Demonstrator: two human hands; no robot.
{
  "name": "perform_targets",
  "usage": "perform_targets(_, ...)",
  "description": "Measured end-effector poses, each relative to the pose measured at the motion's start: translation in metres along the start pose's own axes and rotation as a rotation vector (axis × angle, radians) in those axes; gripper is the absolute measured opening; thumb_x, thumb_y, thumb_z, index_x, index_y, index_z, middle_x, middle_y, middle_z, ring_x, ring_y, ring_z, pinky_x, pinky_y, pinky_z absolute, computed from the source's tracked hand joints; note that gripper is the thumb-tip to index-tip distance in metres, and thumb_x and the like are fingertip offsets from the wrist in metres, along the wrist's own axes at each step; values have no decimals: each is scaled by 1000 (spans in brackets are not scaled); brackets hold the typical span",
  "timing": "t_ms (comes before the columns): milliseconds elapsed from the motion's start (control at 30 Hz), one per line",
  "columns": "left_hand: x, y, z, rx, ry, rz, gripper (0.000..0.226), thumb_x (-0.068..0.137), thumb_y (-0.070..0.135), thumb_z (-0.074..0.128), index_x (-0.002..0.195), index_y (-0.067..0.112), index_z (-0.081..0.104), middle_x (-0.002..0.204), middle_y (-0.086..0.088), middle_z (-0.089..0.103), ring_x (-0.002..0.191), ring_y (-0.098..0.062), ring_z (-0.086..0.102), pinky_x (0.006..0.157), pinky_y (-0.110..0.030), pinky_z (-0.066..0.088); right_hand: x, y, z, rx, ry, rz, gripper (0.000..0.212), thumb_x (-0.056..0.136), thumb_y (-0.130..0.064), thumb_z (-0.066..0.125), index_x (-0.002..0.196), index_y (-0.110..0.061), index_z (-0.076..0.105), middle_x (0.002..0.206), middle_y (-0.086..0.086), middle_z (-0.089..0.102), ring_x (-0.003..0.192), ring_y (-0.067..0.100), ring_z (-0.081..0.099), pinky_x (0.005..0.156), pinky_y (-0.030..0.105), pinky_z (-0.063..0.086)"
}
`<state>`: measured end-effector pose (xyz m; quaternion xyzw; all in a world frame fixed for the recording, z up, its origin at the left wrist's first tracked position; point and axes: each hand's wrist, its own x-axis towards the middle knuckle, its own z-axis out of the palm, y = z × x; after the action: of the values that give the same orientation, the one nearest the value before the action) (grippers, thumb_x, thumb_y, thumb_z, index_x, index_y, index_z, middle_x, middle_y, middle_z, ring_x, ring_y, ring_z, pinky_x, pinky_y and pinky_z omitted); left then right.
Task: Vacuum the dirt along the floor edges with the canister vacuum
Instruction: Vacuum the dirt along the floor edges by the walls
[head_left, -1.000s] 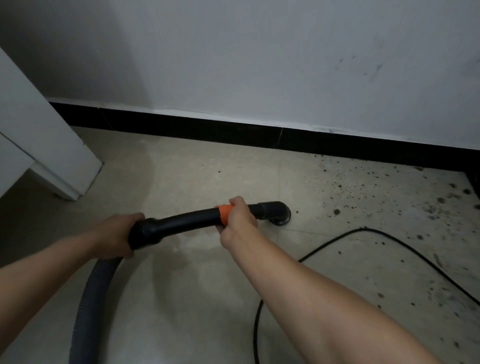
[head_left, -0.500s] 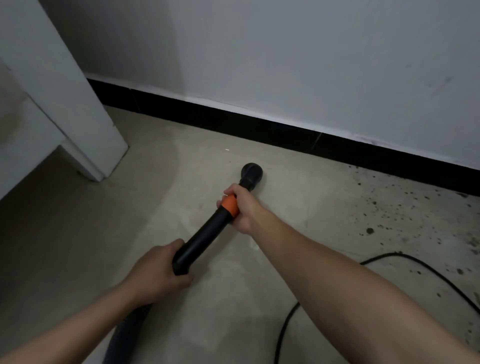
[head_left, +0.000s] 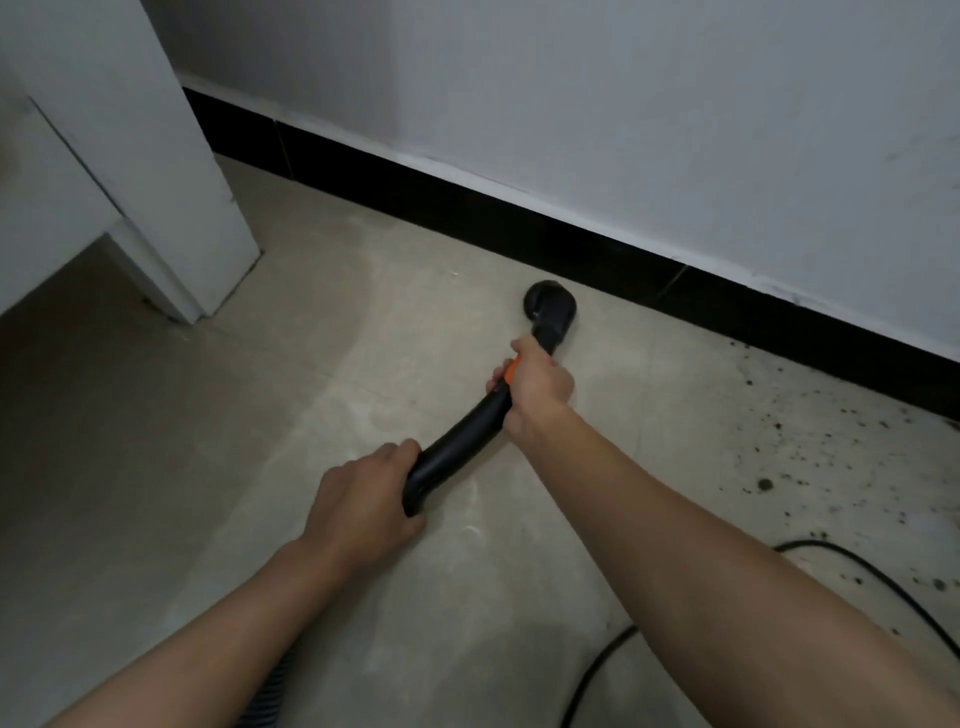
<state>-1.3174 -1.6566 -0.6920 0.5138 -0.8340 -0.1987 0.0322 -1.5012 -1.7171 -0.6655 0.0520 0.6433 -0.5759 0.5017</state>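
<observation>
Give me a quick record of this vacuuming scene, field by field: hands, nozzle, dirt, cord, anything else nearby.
left hand: grips the rear end of the black wand
right hand: grips the wand at its orange collar
nozzle: down at the floor, close to the black baseboard; contact with it unclear
dirt: dark specks scattered to the right of the nozzle
cord: black, curving over the floor at lower right
hose: ribbed, mostly hidden under the left forearm
cabinet: white, at left
</observation>
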Motion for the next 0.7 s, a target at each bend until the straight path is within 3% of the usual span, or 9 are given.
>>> perform_targets(133,3,7,18,119,-13,325,47,46,40,81,82,29,53,68,12,56,49,-10,53,43,-11,14,-2,12,-63,145,207,-14,6,85,-12,61,87,-8,57,61,5,53,44,16,47,45,25,45)
perform_targets(200,1,11,23,63,23,270,45,50,37,80,83,28,52,70,11,56,53,-10,53,42,-17,20,2,9,-61,116,174,-27,4,86,-11,59,86,-8,56,60,6,51,44,16,47,44,25,44)
perform_targets(300,-8,16,19,-107,23,35,32,67,34,71,90,26,50,79,9,55,62,-13,52,50,-24,35,9,-2,-23,-49,-4,-31,6,90,-10,57,93,-6,56,58,7,45,43,17,45,43,25,43)
perform_targets(367,-13,9,14,-161,35,-43,32,67,33,70,90,27,48,76,9,55,62,-14,54,52,-28,41,9,-2,3,-156,-116,6,16,91,-12,59,105,-4,57,61,7,47,45,18,48,45,26,45)
perform_targets(433,-16,-4,8,-195,16,-66,32,65,33,71,87,29,48,71,9,55,60,-12,54,50,-27,41,2,3,13,-165,-170,55,15,91,-11,60,103,-3,57,63,8,49,48,19,49,48,29,47)
perform_targets(567,-17,-25,-3,-80,-96,55,28,67,37,70,87,32,51,74,13,57,65,-7,55,53,-24,40,-17,19,-27,50,-124,131,8,87,-9,63,87,-7,55,61,7,50,47,19,52,54,30,50)
perform_targets(700,-1,-28,-6,88,-154,276,22,65,32,71,81,35,57,73,15,57,65,-6,55,53,-21,40,-35,43,-90,281,-3,216,12,82,-8,63,92,-8,56,67,7,58,53,22,61,62,33,55)
